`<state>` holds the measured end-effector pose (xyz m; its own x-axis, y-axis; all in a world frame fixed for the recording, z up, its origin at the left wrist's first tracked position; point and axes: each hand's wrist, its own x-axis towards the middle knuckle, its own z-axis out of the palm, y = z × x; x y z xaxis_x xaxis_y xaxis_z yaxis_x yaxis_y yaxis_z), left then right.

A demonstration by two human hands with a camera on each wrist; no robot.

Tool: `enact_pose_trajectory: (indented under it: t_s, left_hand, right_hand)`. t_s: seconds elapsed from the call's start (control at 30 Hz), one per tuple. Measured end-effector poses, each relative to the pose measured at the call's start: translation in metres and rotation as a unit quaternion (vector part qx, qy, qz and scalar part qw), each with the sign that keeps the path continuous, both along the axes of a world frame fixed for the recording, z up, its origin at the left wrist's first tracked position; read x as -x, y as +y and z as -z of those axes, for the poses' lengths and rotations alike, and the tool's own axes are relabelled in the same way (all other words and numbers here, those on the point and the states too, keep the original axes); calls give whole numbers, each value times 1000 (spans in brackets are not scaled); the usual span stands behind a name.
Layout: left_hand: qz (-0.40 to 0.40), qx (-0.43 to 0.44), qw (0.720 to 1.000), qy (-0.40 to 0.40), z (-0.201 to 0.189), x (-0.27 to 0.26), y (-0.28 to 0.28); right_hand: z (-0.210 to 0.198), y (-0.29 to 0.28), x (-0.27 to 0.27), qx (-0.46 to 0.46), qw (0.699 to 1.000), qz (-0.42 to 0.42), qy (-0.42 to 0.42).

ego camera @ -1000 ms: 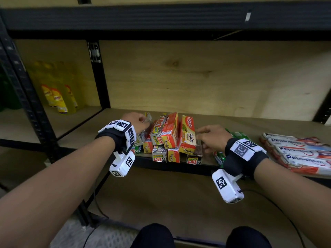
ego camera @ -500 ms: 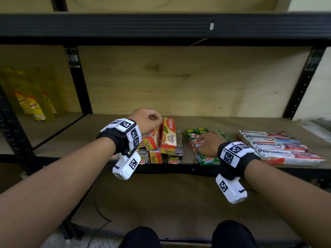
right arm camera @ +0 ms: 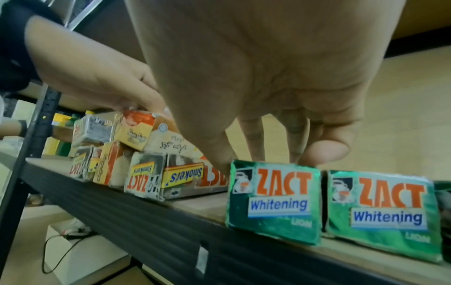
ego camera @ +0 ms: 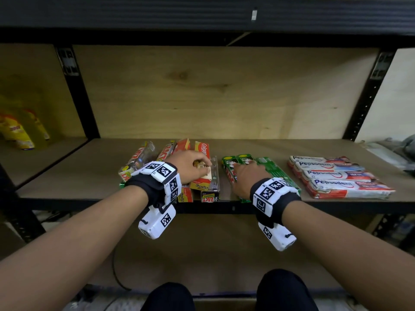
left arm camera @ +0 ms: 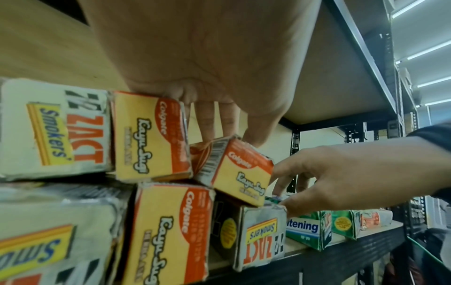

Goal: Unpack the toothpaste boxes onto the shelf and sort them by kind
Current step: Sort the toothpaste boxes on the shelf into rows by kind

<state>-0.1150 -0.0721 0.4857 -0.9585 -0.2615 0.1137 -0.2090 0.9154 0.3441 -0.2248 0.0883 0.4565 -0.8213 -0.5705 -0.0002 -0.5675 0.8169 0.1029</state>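
On the shelf board (ego camera: 67, 176) lies a mixed pile of orange-yellow Colgate boxes and silver Zact Smokers boxes (ego camera: 137, 158). My left hand (ego camera: 193, 163) sits on top of the pile. Its fingers and thumb (left arm camera: 253, 138) grip the tilted top Colgate box (ego camera: 202, 184) (left arm camera: 239, 169). To the right, a gap apart, green Zact Whitening boxes (ego camera: 278, 173) lie side by side. My right hand (ego camera: 244, 173) is bent over the leftmost green box (right arm camera: 273, 202), thumb at its left edge and fingers (right arm camera: 253, 146) on its top.
Several Pepsodent boxes (ego camera: 336, 176) lie in a row at the shelf's right end. Yellow bottles (ego camera: 18, 133) stand in the bay to the left, behind a black post (ego camera: 76, 93). A black upper shelf beam (ego camera: 202, 19) hangs overhead. Bare board stretches behind the boxes.
My left hand has moved from the pile's left side onto the top Colgate box. The green boxes under my right hand now lie apart from the pile. My head has turned right.
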Motion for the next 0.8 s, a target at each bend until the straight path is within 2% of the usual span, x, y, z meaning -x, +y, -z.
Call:
enact_pose_trajectory:
  t_s: [0.23,0.43,0.53,0.63,0.73,0.8]
  left_hand:
    - [6,9,1000,12,4,-1,0]
    - [12,24,999,31,-6,-15,-5]
    - [-17,44,998,40,-14,-28,-13]
    - [-56,45,996,48,-22,-42,-27]
    - [-92,28,994,48,-28,-57,-41]
    - [-111,25,992,56,-29,-67,-52]
  right_hand:
    - [3,-1,0,14,1000,14,-9]
    - [-6,-1,1,72,993,7,-96]
    - [-14,0,0,108,987,11,-120]
    - [-27,0,2,164,972,21,-169]
    - [-40,-5,-1,267,937,31,-222]
    - [-47,-11,-4,323,919,29,-224]
